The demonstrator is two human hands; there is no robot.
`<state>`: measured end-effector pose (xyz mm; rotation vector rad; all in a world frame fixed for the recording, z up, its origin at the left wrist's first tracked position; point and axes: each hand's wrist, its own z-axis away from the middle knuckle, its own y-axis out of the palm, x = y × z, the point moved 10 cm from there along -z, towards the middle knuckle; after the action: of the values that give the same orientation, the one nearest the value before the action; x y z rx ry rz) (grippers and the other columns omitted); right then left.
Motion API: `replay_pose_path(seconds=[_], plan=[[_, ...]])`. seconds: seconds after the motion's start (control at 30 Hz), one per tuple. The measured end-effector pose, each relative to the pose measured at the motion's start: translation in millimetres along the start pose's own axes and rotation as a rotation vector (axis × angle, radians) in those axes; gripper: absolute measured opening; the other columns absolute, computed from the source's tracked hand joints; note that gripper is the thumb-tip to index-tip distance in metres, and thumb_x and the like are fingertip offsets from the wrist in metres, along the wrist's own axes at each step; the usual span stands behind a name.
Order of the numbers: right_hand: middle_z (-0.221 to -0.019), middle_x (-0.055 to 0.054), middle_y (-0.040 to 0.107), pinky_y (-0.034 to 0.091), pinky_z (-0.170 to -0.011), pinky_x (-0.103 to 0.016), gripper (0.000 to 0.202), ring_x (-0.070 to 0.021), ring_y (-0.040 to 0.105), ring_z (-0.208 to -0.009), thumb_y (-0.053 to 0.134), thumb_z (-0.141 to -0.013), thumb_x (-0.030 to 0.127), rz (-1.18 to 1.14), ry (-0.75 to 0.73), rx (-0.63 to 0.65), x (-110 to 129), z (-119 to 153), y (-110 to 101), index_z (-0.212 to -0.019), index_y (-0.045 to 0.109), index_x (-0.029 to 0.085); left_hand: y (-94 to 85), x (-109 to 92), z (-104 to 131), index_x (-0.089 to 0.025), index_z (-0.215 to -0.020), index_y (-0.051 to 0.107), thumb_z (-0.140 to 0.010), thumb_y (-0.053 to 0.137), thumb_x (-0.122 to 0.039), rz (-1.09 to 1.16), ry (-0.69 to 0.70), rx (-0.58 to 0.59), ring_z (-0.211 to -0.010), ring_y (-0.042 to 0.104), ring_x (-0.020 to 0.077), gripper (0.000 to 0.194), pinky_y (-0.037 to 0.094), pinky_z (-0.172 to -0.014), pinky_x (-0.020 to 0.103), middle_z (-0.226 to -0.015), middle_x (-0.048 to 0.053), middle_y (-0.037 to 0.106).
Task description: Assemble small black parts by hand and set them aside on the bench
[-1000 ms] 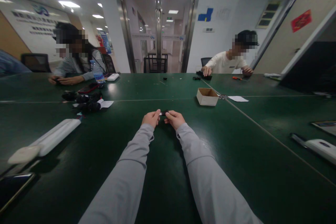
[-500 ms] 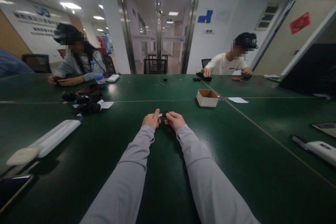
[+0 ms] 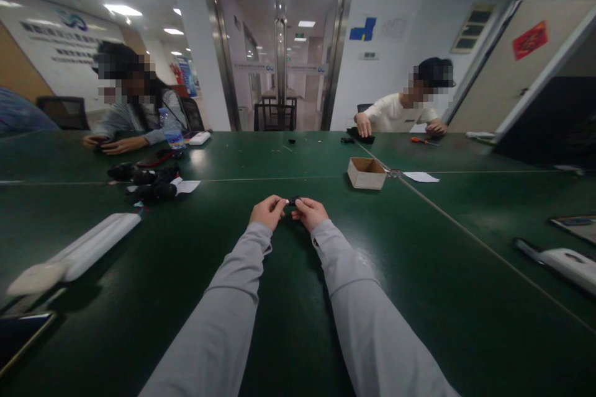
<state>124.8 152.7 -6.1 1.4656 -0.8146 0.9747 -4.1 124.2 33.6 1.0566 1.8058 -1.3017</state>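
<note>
My left hand and my right hand come close together above the green table. Between their fingertips is a small black-and-silver piece, too small to name exactly. The left thumb and fingers pinch its silver end, while the right thumb and fingers close on the dark end. Part of the piece is hidden by the fingers on both sides.
Right of my hands stands an open cardboard box, with white paper beside it. Dark bundled items and a long white device lie left. Two people sit across; a water bottle stands near one.
My left thumb, raised before, has come down onto the silver end of the piece, covering more of it. My right hand has hardly moved.
</note>
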Motion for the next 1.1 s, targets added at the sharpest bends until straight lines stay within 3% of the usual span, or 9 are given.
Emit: replay_pose_path(seconds=[0.63,1.1], plan=[[-0.060,-0.001,0.057,0.047,-0.040,-0.020,0.018,-0.0089,0.051,-0.042,0.073,-0.066,0.022,0.019,-0.023,0.002,-12,-11,-4,-0.072,0.060,0.012,-3.6,7,2,-0.019,-0.057,0.058,-0.075,0.037,-0.058,-0.068,-0.135,0.036,-0.043,0.047,0.0108,0.049,0.036,-0.050,0.023,-0.043,-0.001,0.052],[-0.058,-0.001,0.056,0.048,-0.042,-0.019,0.022,-0.0101,0.054,-0.046,0.075,-0.063,0.025,0.017,-0.040,0.111,0,1,7,-0.073,0.061,0.011,-7.2,1,6,-0.018,-0.048,0.053,-0.075,0.037,-0.060,-0.072,-0.160,0.022,-0.041,0.044,0.0109,0.052,0.035,-0.052,0.024,-0.037,-0.002,0.046]])
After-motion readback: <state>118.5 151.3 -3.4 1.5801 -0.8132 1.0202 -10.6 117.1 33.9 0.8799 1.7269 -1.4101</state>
